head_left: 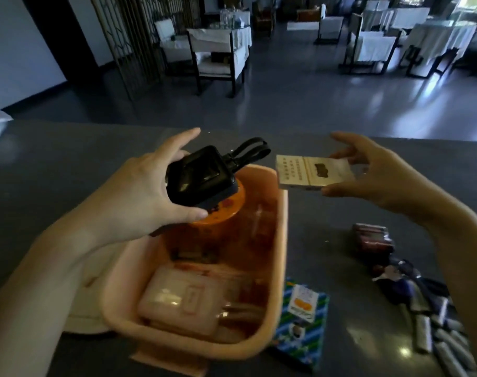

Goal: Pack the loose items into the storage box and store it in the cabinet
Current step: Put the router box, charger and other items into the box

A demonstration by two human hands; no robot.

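A pink storage box (282, 240) stands on the grey counter in front of me. Inside lie a pale rectangular case (177, 300) and an orange round lid or jar (223, 210). My left hand (134, 197) grips a black pouch with a strap (202, 178) over the box's far end. My right hand (373, 172) pinches a small white carton (310, 172) just right of the box's far corner, above the counter.
On the counter right of the box lie a blue-and-green striped packet (302, 319), a dark red wrapped pack (373, 240) and several blue and silver sachets (422, 317). A white lid (79, 319) lies under my left forearm. Chairs and tables stand beyond the counter.
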